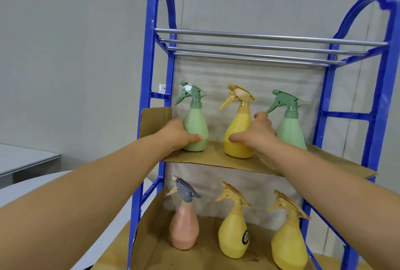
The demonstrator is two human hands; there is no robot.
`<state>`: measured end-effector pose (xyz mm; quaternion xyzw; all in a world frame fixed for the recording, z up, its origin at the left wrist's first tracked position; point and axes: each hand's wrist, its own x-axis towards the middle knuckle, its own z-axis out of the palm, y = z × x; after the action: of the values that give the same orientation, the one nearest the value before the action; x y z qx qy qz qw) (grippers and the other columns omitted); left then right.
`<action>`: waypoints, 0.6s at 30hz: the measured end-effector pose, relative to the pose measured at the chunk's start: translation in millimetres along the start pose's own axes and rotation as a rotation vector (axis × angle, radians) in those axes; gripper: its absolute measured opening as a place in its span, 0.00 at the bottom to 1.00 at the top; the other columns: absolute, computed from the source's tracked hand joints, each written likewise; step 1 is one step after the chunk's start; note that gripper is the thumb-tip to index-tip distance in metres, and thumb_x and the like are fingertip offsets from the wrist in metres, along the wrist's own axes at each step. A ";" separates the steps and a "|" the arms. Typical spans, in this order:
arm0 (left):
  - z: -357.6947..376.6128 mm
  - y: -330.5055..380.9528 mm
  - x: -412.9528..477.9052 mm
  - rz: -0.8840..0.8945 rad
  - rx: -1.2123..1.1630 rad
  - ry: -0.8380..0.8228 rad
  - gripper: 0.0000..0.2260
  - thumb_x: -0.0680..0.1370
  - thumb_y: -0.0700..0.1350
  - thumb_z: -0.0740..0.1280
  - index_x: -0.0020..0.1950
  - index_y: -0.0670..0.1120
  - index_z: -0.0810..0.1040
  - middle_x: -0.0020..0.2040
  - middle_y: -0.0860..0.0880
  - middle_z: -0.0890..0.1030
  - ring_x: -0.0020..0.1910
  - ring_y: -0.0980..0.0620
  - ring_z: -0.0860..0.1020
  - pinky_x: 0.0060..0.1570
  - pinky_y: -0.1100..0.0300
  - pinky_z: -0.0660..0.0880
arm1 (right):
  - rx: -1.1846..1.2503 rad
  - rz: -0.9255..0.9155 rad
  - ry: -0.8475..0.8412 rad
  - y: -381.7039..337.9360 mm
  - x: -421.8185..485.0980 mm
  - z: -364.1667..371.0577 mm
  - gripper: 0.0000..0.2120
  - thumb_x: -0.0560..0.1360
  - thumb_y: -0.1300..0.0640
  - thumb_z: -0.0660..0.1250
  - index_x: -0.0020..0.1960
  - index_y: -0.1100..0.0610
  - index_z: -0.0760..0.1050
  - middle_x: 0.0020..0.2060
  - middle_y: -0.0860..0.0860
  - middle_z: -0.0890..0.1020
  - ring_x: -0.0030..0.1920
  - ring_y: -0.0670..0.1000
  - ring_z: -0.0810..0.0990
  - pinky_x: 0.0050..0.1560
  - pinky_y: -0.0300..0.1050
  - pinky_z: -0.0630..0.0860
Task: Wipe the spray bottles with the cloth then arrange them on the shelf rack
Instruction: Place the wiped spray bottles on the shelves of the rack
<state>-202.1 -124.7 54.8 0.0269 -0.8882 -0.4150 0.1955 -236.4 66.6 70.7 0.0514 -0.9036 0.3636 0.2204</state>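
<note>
Middle shelf [216, 161], cardboard-lined: left hand [176, 135] is wrapped round left green bottle [195, 127] near left edge; right hand [257, 133] cups yellow bottle [237, 135] at centre. Both bottles upright, fingers curled on lower bodies, thumbs forward. No cloth is seen

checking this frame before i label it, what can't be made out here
- The cloth: none shows anywhere in the head view.
- Right green bottle: its lower left is hidden behind the right hand.
- Black label on the middle yellow bottle, lower shelf: too small to read.
- Blue rack: its feet are cut off by the bottom edge.
- Left hand fingers: hidden behind the left green bottle, so the grip is unclear.
</note>
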 end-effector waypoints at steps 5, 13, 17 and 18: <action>0.1 1.1 0.4 -0.011 0.002 0.003 0.27 0.72 0.51 0.71 0.65 0.43 0.66 0.61 0.44 0.73 0.52 0.48 0.72 0.50 0.57 0.71 | 0.007 -0.026 -0.012 -3.0 -5.4 -1.3 0.44 0.67 0.53 0.74 0.73 0.57 0.49 0.67 0.56 0.61 0.65 0.58 0.64 0.60 0.49 0.66; 1.0 2.4 -1.6 -0.014 0.017 0.012 0.27 0.73 0.51 0.71 0.66 0.43 0.65 0.61 0.44 0.73 0.52 0.49 0.71 0.50 0.57 0.70 | 0.046 0.005 -0.071 1.4 -5.2 -4.1 0.47 0.64 0.53 0.77 0.72 0.58 0.51 0.65 0.58 0.65 0.62 0.59 0.70 0.60 0.53 0.71; 1.3 2.9 -2.4 -0.023 0.029 0.019 0.28 0.73 0.51 0.71 0.67 0.43 0.64 0.62 0.44 0.72 0.58 0.46 0.73 0.51 0.57 0.70 | -0.077 -0.003 -0.075 1.2 -6.4 -2.2 0.50 0.63 0.49 0.78 0.73 0.58 0.49 0.67 0.58 0.62 0.66 0.59 0.65 0.62 0.51 0.67; 1.3 2.4 -2.4 -0.024 0.028 0.019 0.28 0.73 0.51 0.71 0.67 0.43 0.64 0.62 0.44 0.72 0.59 0.46 0.73 0.52 0.57 0.71 | -0.071 0.003 -0.096 1.6 -6.4 -2.0 0.50 0.63 0.52 0.77 0.73 0.57 0.48 0.66 0.57 0.62 0.66 0.59 0.66 0.61 0.51 0.68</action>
<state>-200.0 -121.6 55.1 0.0445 -0.8916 -0.4044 0.1986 -230.4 68.7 68.1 0.0597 -0.9255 0.3288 0.1781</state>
